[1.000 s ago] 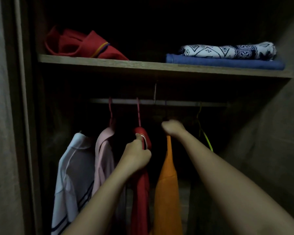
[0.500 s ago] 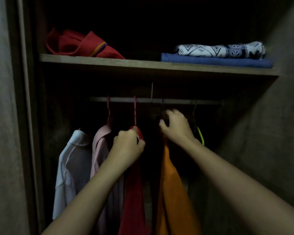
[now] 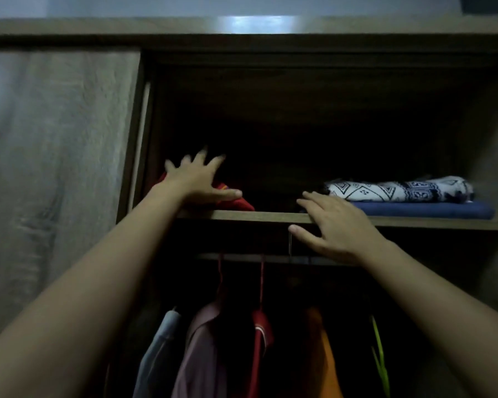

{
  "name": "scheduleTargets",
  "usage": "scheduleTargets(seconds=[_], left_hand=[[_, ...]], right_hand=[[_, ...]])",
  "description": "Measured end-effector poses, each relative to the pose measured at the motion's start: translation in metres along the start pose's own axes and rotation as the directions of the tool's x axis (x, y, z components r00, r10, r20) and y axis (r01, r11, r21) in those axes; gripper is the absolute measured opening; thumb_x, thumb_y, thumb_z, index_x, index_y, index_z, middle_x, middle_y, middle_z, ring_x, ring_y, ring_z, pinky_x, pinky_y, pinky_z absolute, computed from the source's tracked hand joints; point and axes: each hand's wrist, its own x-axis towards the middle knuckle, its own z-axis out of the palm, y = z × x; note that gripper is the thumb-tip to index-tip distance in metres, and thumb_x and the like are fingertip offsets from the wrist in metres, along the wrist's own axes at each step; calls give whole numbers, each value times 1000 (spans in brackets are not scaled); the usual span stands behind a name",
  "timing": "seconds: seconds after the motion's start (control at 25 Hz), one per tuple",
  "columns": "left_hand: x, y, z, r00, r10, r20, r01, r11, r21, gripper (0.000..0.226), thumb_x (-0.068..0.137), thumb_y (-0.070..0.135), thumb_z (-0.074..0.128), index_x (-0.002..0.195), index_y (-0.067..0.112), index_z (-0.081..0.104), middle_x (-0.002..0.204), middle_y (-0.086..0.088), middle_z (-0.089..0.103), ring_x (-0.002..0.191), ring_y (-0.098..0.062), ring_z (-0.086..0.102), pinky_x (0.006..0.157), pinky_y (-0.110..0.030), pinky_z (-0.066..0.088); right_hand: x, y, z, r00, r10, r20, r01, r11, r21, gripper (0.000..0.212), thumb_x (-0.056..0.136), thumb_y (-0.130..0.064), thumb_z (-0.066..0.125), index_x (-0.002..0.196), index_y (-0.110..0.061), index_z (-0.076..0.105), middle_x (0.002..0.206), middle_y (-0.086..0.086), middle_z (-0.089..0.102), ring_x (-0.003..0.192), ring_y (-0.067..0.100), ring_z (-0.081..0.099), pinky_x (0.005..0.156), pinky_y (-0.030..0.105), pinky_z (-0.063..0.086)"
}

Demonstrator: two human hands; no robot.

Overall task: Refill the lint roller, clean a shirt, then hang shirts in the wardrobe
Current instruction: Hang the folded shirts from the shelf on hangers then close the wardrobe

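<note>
I look into a dark open wardrobe. On the rail [image 3: 273,257] hang a white shirt [image 3: 158,349], a pink shirt [image 3: 202,351], a red shirt [image 3: 260,340] and an orange shirt [image 3: 327,357]. My left hand [image 3: 197,179] lies spread, fingers apart, on a folded red garment [image 3: 243,204] at the left of the upper shelf [image 3: 270,216]. My right hand [image 3: 332,225] hovers open at the shelf's front edge, its fingers over the board, holding nothing.
A patterned white-and-dark folded cloth [image 3: 397,188] lies on a folded blue cloth [image 3: 426,209] at the shelf's right. A green hanger [image 3: 380,357] hangs at the rail's right end. The closed door panel [image 3: 55,168] stands at the left.
Both hands let go of the red and orange shirts' hangers and rose to the upper shelf. My view tilted upward.
</note>
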Motion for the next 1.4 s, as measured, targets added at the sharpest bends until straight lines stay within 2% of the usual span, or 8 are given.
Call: scheduleTargets(seconds=[0.12,0.28,0.4,0.52,0.64,0.88,1.12,1.4], left_hand=[[-4,-4,2,968,15,252,26,987,-160,108,61,82,47,146,21,21,149,-12,32,131,-32,37,107,-49,33],[-28,9,-23,991,76,109,-73,997,-26,89,64,81,50,131,22,47,124,-7,57,108,-26,55,85,-37,45],[-42,17,-53,987,155,-30,-145,966,212,102,54,84,55,141,42,23,149,-6,29,132,-32,31,100,-58,29],[-34,6,-55,991,108,80,-115,990,84,125,40,80,65,137,58,-10,155,-1,-23,141,-39,-9,104,-69,5],[-23,-10,-27,956,96,277,-31,973,-230,119,50,65,77,141,54,1,157,-8,12,140,-32,21,113,-47,23],[-55,-1,-18,980,152,-126,-175,964,-202,61,74,44,69,130,40,45,119,-6,58,107,-28,57,89,-42,46],[-115,17,-40,943,66,-326,-138,969,-204,59,75,53,64,130,36,48,126,2,49,110,-25,54,85,-43,45],[-210,74,-75,914,-86,-397,-55,942,-331,47,66,50,69,108,31,59,96,2,41,86,-21,51,75,-35,42]], right_hand=[[-4,1,0,999,-5,42,4,999,38,93,74,-74,8,148,-19,20,157,0,21,144,14,19,115,33,20],[-4,-2,-6,998,1,57,-5,998,62,85,81,-68,20,149,-16,15,158,1,18,145,14,17,116,32,17],[-5,-4,-9,998,10,63,-15,998,69,79,89,-63,30,150,-16,11,158,1,15,145,13,14,116,30,16],[-5,-4,-8,998,8,59,-13,997,80,78,90,-62,31,150,-17,10,159,0,14,145,12,13,117,30,15],[-4,-2,-7,998,0,55,-6,995,102,80,88,-64,30,150,-16,11,158,1,16,145,13,15,117,30,16],[-4,-2,-9,994,-3,112,-5,998,67,86,87,-62,37,150,-12,5,159,4,11,146,16,12,118,32,13],[-38,-22,-36,980,48,195,-134,880,456,105,74,-76,45,150,-21,-1,160,-1,0,147,14,2,117,33,6],[-126,-71,-97,997,-9,-71,58,675,735,111,55,-78,58,145,-36,10,146,-17,24,131,-7,18,107,18,19]])
